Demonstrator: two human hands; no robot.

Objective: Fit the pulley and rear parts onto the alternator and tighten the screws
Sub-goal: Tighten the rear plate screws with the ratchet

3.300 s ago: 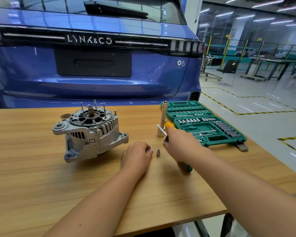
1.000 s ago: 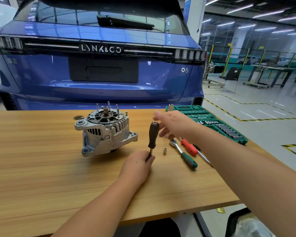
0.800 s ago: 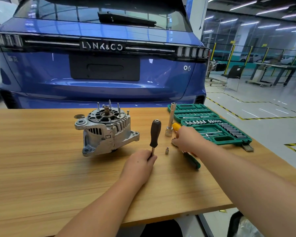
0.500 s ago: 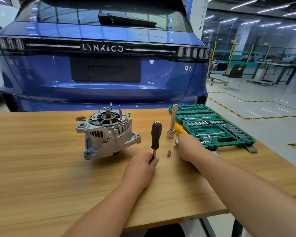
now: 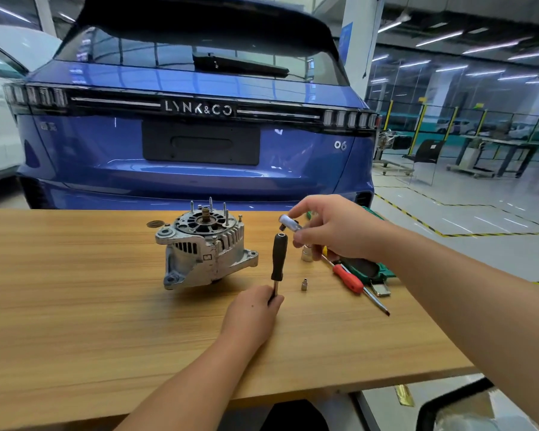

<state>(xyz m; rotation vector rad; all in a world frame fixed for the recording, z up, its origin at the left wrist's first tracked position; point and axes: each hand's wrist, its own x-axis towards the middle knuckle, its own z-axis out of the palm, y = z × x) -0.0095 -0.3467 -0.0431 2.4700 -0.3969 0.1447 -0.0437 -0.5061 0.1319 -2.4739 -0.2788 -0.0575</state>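
Head view: left hand [image 5: 252,309] grips driver [image 5: 278,258]; right hand [image 5: 336,231] holds ratchet [image 5: 290,226] beside alternator [image 5: 204,244].

The silver alternator [image 5: 206,248] stands near the middle of the wooden table [image 5: 75,306], toward its far edge, shaft and four thin studs pointing up, black vented rear face uppermost. A dark round washer-like part [image 5: 154,224] lies flat just behind its left lug.

Left hand [image 5: 252,311] curled in a grip; right hand [image 5: 339,231] raised, pinching.
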